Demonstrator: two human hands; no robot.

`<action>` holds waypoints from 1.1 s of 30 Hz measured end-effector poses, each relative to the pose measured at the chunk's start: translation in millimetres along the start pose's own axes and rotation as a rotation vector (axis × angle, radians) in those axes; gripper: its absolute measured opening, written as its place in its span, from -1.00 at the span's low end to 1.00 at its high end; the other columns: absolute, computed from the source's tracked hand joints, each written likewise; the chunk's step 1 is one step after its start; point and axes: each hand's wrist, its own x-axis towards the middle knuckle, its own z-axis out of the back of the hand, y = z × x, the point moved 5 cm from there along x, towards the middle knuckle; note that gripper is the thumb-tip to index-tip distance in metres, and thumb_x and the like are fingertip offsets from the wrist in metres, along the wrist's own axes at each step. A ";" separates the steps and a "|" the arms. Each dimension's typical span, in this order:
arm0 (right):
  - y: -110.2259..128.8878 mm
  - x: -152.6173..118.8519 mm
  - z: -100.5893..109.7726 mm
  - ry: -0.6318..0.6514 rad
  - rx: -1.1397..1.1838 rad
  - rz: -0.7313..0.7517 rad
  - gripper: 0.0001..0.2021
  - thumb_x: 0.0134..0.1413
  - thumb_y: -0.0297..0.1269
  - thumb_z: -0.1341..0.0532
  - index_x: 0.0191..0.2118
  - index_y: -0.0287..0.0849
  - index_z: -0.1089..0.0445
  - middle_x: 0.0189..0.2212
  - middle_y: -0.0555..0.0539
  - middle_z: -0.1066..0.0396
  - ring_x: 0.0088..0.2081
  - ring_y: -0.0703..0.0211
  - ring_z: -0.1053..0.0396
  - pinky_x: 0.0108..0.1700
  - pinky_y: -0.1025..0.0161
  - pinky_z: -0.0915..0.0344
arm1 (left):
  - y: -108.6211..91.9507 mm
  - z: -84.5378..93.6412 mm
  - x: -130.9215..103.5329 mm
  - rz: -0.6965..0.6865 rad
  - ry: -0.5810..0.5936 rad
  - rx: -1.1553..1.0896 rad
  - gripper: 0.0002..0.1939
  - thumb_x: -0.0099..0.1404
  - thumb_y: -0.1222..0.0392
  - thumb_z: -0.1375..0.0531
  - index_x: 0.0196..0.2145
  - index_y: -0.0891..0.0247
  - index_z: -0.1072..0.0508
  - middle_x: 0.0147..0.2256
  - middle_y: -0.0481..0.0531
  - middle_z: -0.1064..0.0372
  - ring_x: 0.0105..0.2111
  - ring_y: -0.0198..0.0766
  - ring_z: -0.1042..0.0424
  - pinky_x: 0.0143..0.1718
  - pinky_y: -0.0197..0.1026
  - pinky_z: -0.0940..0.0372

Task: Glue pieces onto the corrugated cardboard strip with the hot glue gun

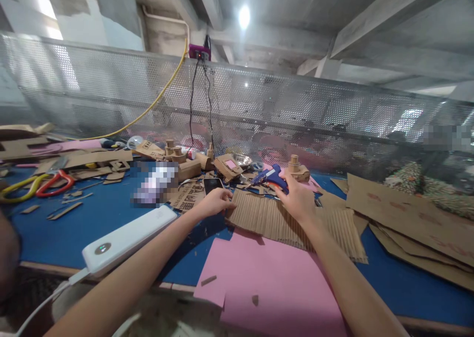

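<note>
We grip the blue glue gun [269, 176] in our right hand [298, 200]; our left hand [216, 202] lies loosely curled on corrugated cardboard [266, 218]. The blue table [66, 228] sits below a perforated metal screen [296, 115].

White power bank [128, 239] and red-handled scissors [55, 183] on blue table [74, 223]

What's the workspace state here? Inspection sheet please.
Surface: blue table, pink sheet at the near edge.
Job's things: corrugated card, blue glue gun.
Clutter: cardboard scraps, scissors, phone, power bank, metal bowl.
Hands: left hand rests on the card's edge; right hand at the glue gun, grip unclear.
Cables: yellow cable, black leads from a socket.
Surroundings: perforated metal screen, concrete ceiling.
</note>
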 end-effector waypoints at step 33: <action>-4.4 -1.1 -9.6 0.013 -0.048 -0.007 -0.69 0.07 -0.09 0.00 -0.13 -0.11 -0.26 -0.38 -0.07 -0.44 -0.50 0.16 -0.35 -0.55 0.32 0.04 | 3.5 -8.4 3.5 -0.042 -0.046 -0.181 -0.75 -0.06 0.09 -0.19 -0.48 0.32 -0.29 -0.71 -0.19 -0.12 -0.67 -0.42 -0.17 -0.59 -0.35 -0.06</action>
